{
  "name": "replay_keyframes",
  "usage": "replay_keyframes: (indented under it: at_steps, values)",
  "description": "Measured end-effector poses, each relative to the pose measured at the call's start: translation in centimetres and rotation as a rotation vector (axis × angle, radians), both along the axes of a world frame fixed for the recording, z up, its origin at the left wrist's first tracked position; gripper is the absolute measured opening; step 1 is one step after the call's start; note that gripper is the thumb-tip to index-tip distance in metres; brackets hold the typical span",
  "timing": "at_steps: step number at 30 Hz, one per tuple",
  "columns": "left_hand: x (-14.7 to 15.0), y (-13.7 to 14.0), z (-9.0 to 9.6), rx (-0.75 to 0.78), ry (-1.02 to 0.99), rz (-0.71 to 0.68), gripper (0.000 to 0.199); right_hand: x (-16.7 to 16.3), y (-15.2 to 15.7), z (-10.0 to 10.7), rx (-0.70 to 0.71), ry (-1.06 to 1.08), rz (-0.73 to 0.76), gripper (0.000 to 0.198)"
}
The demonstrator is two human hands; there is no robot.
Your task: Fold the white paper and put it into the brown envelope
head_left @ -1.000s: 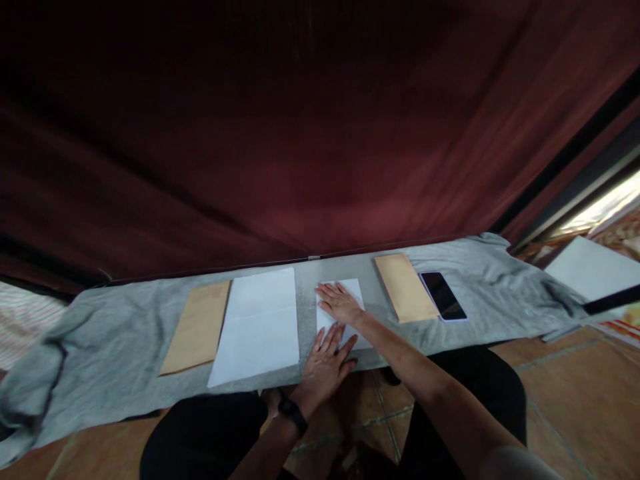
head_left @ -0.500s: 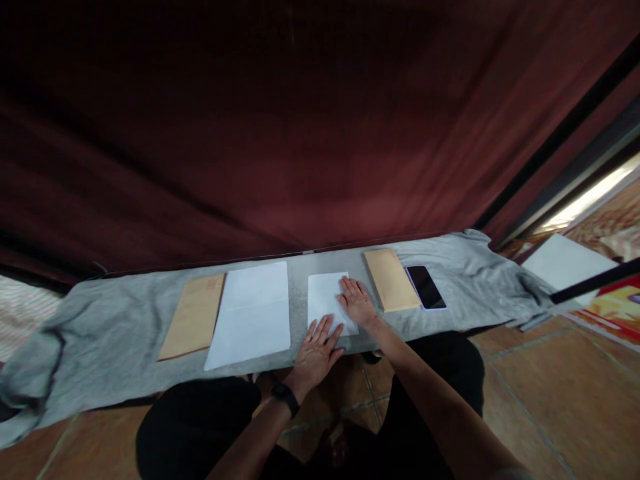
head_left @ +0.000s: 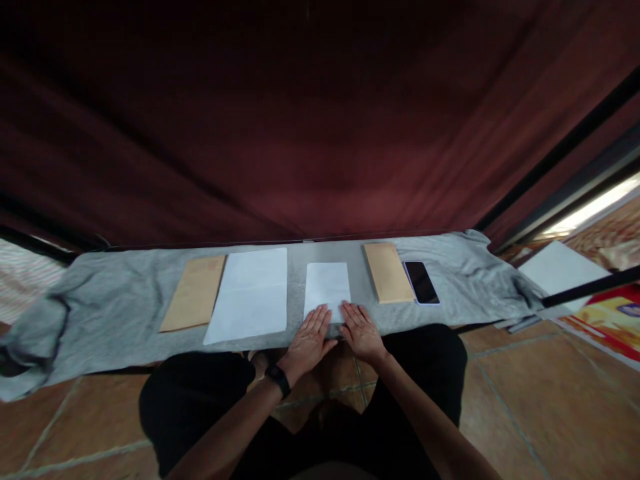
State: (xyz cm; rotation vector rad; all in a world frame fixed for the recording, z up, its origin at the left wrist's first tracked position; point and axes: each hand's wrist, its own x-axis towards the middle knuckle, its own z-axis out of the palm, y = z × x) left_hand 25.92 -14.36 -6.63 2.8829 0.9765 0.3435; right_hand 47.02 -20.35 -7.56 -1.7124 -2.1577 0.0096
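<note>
A small white sheet of paper [head_left: 327,283], apparently folded, lies flat on the grey cloth in front of me. My left hand [head_left: 311,337] rests on its near left corner, fingers stretched out and pointing away from me. At the near right corner my right hand [head_left: 363,331] lies flat, fingers extended over the paper's edge. Neither hand grips anything. To the left is a larger white sheet [head_left: 253,293] with a faint crease across it, beside a brown envelope [head_left: 195,293]. Right of the small paper lies a stack of brown envelopes [head_left: 389,273].
A phone [head_left: 421,283] with a dark screen lies right of the envelopes. The grey cloth [head_left: 125,300] covers a narrow bench against a dark red curtain [head_left: 320,167]. At far right are a white board [head_left: 563,267], a black bar [head_left: 590,293] and a red printed box [head_left: 613,317].
My right hand has slid toward me, from the right middle of the small paper to its near right corner. My left hand stays at the near edge. The view has shifted slightly.
</note>
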Motion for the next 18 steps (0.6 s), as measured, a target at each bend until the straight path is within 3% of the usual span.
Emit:
replay_keyframes:
  at_steps: [8, 13, 18]
  values:
    - [-1.9, 0.2, 0.7, -0.055, 0.031, 0.095, 0.058, 1.1, 0.4, -0.3, -0.009, 0.058, 0.035, 0.054]
    - [0.1, 1.6, 2.7, -0.065, 0.152, 0.088, 0.044, 1.4, 1.0, 0.2, -0.041, 0.068, 0.035, 0.055]
    - [1.7, 2.4, 3.8, -0.076, 0.310, 0.032, 0.046, 1.4, 1.2, 0.7, -0.081, 0.056, 0.040, 0.054]
